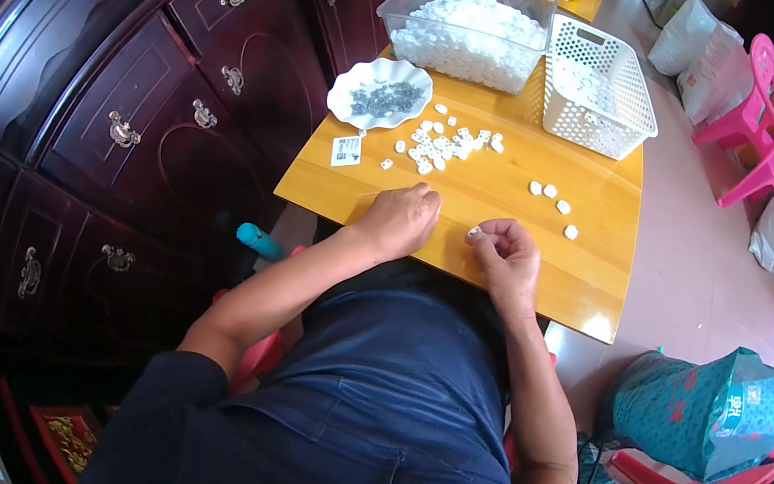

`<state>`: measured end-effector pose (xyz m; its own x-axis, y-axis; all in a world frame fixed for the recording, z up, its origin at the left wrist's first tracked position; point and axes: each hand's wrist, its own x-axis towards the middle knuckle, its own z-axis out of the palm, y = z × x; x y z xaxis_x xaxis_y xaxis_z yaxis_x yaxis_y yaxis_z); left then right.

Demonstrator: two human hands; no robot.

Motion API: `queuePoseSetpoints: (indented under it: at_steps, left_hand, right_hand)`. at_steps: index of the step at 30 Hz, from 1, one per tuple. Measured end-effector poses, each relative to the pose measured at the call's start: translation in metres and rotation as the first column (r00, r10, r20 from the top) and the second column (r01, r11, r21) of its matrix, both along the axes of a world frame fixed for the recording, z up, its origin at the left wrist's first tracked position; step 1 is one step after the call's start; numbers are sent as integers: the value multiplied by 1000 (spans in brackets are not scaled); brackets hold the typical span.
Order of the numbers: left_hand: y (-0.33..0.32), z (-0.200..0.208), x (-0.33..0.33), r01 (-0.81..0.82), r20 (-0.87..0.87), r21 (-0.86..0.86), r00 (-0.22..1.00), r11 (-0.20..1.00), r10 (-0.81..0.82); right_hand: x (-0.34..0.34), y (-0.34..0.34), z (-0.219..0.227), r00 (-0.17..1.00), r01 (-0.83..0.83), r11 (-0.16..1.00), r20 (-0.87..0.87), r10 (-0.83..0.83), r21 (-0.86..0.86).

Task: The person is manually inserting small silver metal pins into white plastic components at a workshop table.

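Note:
At the near edge of the wooden table (596, 265), my right hand (511, 267) pinches a small white plastic piece (475, 232) with dark spots between thumb and fingertips. My left hand (401, 219) is closed just to its left, its fingers curled; whatever they hold is hidden. Beyond the hands lies a loose cluster of small white pieces (440, 149), some showing holes or dark marks. Several rounded white pieces (563, 207) lie apart on the right. A scalloped white dish (420, 78) holds many small dark grey parts, and a small printed card (346, 151) lies before it.
At the table's back stand a clear bin (397, 16) heaped with white pieces and a white perforated basket (592, 133) with some inside. Dark wooden cabinets (172, 127) line the left. A pink chair (759, 129) and a teal bag (685, 406) stand to the right.

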<state>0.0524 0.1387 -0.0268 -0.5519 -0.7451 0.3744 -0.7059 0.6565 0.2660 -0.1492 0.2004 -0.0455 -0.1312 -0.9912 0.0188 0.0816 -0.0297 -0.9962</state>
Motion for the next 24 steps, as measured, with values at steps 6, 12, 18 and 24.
queuePoseSetpoints:
  at_steps: [6, 12, 18, 24]
  left_hand:
    - [9, 11, 3, 95, -454, 324, 889, 941, 66]
    - [13, 15, 7, 295, -595, 717, 731, 631, 335]
    - [15, 15, 5, 460, -696, 703, 600, 542, 394]
    - [19, 6, -3, 433, -685, 715, 592, 548, 426]
  right_hand:
    - [2, 3, 6, 999, -17, 1000, -30, 17, 6]
    - [5, 4, 4, 999, -47, 999, 27, 47, -1]
    - [7, 6, 3, 998, -59, 998, -12, 59, -5]
    - [10, 8, 5, 997, -73, 997, -2, 73, -19]
